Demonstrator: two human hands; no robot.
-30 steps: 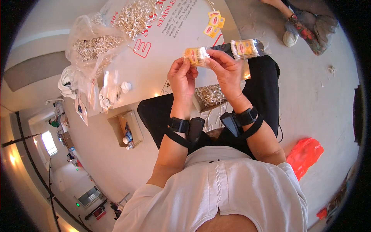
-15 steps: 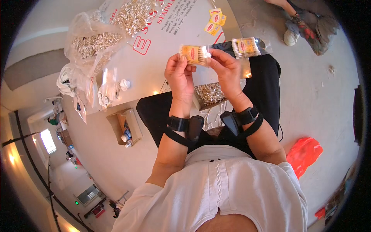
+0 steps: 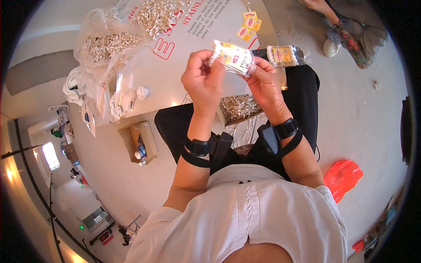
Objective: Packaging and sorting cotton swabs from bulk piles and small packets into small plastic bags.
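Between my two hands is a clear plastic pack of cotton swabs (image 3: 232,58) with a yellow card inside, held tilted above the table edge. My left hand (image 3: 202,83) pinches the pack's left end between thumb and fingers. At its right end, the fingers of my right hand (image 3: 266,87) close on the clear wrapper. A second pack of cotton swabs (image 3: 282,56) lies just beyond my right hand. Below my hands, an open box (image 3: 225,117) of loose swabs rests at my lap.
Loose swabs (image 3: 160,19) are heaped on the table (image 3: 153,83), beside a clear bag of swabs (image 3: 112,46). Yellow cards (image 3: 250,24) lie at the far side. A cardboard box (image 3: 151,138) with bottles and a red plastic bag (image 3: 343,179) are on the floor. Another person's arm (image 3: 326,8) shows upper right.
The held pack has moved slightly up and right, and now tilts down toward its right end. My left wrist has turned a little; both hands keep hold of the pack.
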